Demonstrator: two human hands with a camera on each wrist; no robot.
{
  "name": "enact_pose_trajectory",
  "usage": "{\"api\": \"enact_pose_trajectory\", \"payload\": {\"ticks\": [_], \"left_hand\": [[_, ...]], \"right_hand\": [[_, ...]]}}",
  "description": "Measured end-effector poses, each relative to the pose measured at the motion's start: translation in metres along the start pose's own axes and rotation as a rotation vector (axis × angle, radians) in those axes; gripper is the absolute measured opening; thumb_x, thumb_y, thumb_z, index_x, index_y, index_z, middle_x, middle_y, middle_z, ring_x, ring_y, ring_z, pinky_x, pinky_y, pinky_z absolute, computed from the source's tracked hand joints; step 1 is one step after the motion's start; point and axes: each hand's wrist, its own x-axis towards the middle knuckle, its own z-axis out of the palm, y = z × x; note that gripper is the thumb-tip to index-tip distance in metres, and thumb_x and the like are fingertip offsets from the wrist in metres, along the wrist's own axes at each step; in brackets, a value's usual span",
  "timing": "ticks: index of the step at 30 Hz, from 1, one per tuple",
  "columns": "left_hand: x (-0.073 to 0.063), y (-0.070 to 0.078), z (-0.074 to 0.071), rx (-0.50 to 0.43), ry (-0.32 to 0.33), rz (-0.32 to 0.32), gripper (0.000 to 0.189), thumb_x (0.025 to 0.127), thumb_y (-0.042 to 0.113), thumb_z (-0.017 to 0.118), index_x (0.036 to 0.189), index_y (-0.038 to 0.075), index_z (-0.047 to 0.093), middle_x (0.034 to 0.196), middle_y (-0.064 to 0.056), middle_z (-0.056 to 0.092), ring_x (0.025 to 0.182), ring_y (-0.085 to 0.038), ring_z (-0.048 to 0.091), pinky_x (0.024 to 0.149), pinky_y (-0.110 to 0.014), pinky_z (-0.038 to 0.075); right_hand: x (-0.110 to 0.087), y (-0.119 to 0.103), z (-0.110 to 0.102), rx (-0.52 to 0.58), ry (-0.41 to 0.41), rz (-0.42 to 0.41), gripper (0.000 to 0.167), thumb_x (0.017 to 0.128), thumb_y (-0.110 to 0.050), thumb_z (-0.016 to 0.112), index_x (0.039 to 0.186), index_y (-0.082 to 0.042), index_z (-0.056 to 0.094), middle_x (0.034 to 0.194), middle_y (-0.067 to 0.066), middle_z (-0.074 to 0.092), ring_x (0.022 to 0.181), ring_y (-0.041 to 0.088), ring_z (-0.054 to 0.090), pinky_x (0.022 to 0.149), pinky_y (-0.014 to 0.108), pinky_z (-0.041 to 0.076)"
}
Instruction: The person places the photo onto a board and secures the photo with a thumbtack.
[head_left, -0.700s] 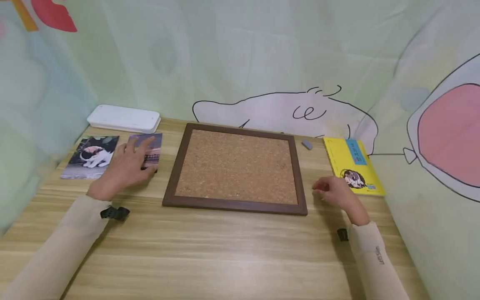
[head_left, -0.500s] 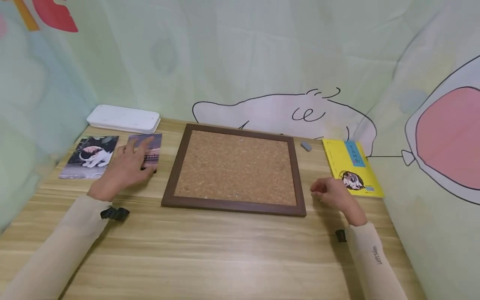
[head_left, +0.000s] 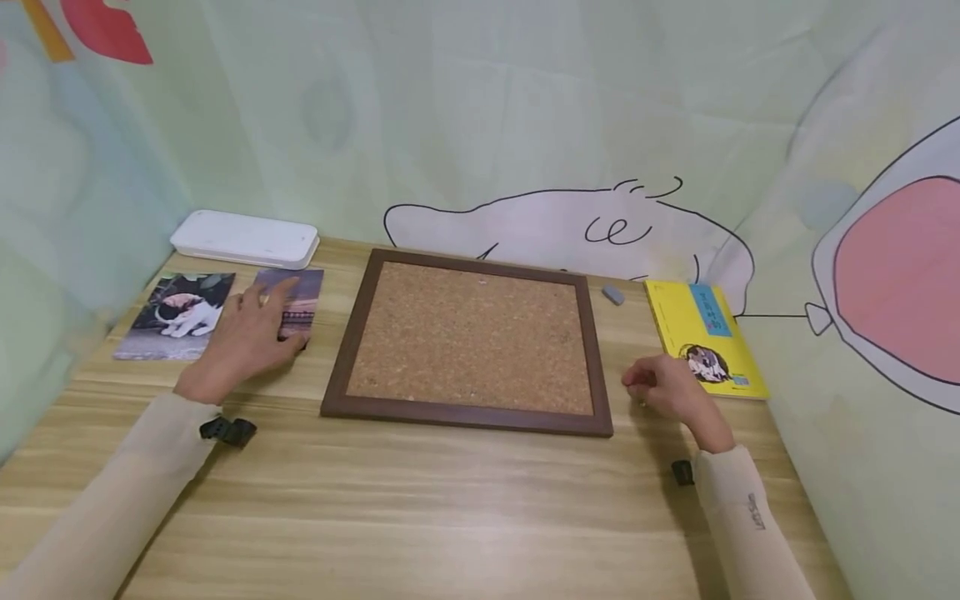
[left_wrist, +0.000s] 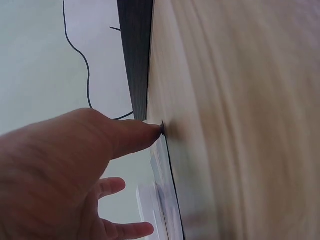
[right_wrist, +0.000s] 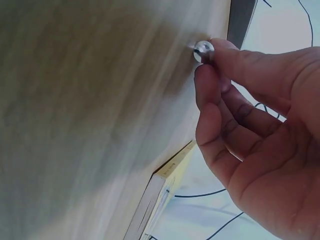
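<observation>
My left hand [head_left: 247,333] lies over a purple sunset photo [head_left: 306,293], fingers spread across it. In the left wrist view, the thumb tip is right at the edge of this photo [left_wrist: 170,185], while the other fingers stretch out apart from the thumb. A second photo, of a black-and-white cat [head_left: 187,312], lies to the left. Beside the yellow book, my right hand [head_left: 670,388] pinches a small clear push pin [right_wrist: 203,51] between thumb and index finger, above the table. Between the hands lies a cork board [head_left: 472,337] in a brown frame.
A white case [head_left: 243,237] stands at the back left, behind the photos. A small grey eraser-like piece [head_left: 612,294] sits right of the board. The yellow book [head_left: 697,321] lies against the right fabric wall. Wood-grain table [head_left: 465,508] extends in front.
My left hand has shifted very slightly to the left over the sunset photo. The right hand still pinches the push pin at about the same spot.
</observation>
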Motion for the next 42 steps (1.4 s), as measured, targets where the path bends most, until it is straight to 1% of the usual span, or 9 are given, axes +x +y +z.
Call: {"api": "enact_pose_trajectory", "payload": {"ticks": [4, 10, 13, 17, 22, 26, 29, 37, 42], "left_hand": [[-0.001, 0.003, -0.001, -0.001, -0.005, -0.003, 0.092, 0.100, 0.035, 0.069, 0.170, 0.005, 0.017, 0.165, -0.049, 0.016, 0.147, -0.074, 0.016, 0.113, -0.084, 0.024], [-0.001, 0.002, -0.002, 0.014, -0.021, -0.051, 0.093, 0.099, 0.043, 0.070, 0.170, 0.007, 0.020, 0.166, -0.049, 0.011, 0.144, -0.075, 0.018, 0.097, -0.090, 0.035], [-0.001, 0.001, -0.002, 0.012, -0.018, -0.060, 0.095, 0.099, 0.046, 0.071, 0.169, 0.007, 0.021, 0.166, -0.049, 0.010, 0.142, -0.074, 0.019, 0.092, -0.089, 0.040], [-0.002, -0.002, -0.004, 0.005, -0.004, -0.053, 0.096, 0.098, 0.046, 0.073, 0.169, 0.004, 0.023, 0.165, -0.050, 0.011, 0.139, -0.073, 0.020, 0.089, -0.085, 0.043], [-0.003, -0.004, -0.007, 0.000, 0.012, -0.056, 0.101, 0.095, 0.046, 0.077, 0.167, 0.002, 0.022, 0.161, -0.054, 0.011, 0.138, -0.077, 0.018, 0.094, -0.086, 0.038], [-0.001, -0.004, -0.008, -0.009, 0.025, -0.066, 0.105, 0.091, 0.047, 0.081, 0.166, 0.000, 0.024, 0.160, -0.056, 0.012, 0.143, -0.081, 0.013, 0.102, -0.089, 0.027], [0.000, -0.004, -0.009, -0.016, 0.020, -0.071, 0.108, 0.090, 0.051, 0.081, 0.166, 0.000, 0.023, 0.159, -0.057, 0.013, 0.144, -0.082, 0.013, 0.104, -0.090, 0.022], [0.000, -0.009, -0.010, -0.025, -0.011, -0.105, 0.119, 0.088, 0.062, 0.081, 0.168, -0.001, 0.019, 0.155, -0.057, 0.024, 0.143, -0.076, 0.021, 0.110, -0.087, 0.018], [0.002, -0.013, -0.010, -0.042, 0.000, -0.126, 0.118, 0.085, 0.063, 0.082, 0.162, -0.006, 0.026, 0.150, -0.059, 0.023, 0.137, -0.076, 0.022, 0.105, -0.083, 0.026]], "right_hand": [[-0.001, 0.001, -0.002, 0.002, 0.025, -0.012, 0.016, 0.096, 0.006, 0.069, 0.101, -0.004, 0.079, 0.100, 0.013, 0.079, 0.088, 0.022, 0.067, 0.083, 0.041, 0.057], [0.001, -0.006, -0.004, 0.026, 0.084, -0.015, 0.034, 0.090, 0.018, 0.058, 0.106, -0.002, 0.079, 0.107, 0.017, 0.078, 0.097, 0.029, 0.069, 0.093, 0.052, 0.059], [0.003, -0.011, -0.005, 0.030, 0.118, -0.019, 0.029, 0.094, 0.016, 0.058, 0.107, -0.001, 0.077, 0.108, 0.018, 0.078, 0.097, 0.030, 0.070, 0.094, 0.053, 0.059], [0.005, -0.018, -0.004, 0.042, 0.151, -0.034, 0.020, 0.099, 0.010, 0.060, 0.107, 0.000, 0.075, 0.105, 0.018, 0.077, 0.093, 0.030, 0.068, 0.090, 0.048, 0.058], [0.005, -0.023, -0.004, 0.048, 0.185, -0.063, 0.011, 0.103, 0.003, 0.064, 0.105, -0.001, 0.074, 0.103, 0.018, 0.076, 0.091, 0.029, 0.065, 0.087, 0.045, 0.055], [0.004, -0.024, -0.005, 0.053, 0.201, -0.076, 0.009, 0.104, 0.000, 0.064, 0.106, 0.000, 0.073, 0.101, 0.018, 0.075, 0.091, 0.029, 0.064, 0.086, 0.044, 0.054], [0.005, -0.024, -0.005, 0.059, 0.207, -0.077, 0.009, 0.104, 0.000, 0.064, 0.106, 0.000, 0.073, 0.101, 0.018, 0.074, 0.090, 0.029, 0.064, 0.086, 0.044, 0.054], [0.012, -0.026, -0.003, 0.058, 0.206, -0.092, 0.009, 0.105, -0.004, 0.065, 0.107, -0.001, 0.074, 0.100, 0.016, 0.075, 0.090, 0.028, 0.066, 0.085, 0.043, 0.054], [0.014, -0.029, -0.004, 0.065, 0.234, -0.120, 0.009, 0.105, -0.004, 0.066, 0.106, -0.002, 0.074, 0.100, 0.016, 0.076, 0.090, 0.028, 0.067, 0.084, 0.043, 0.055]]}}
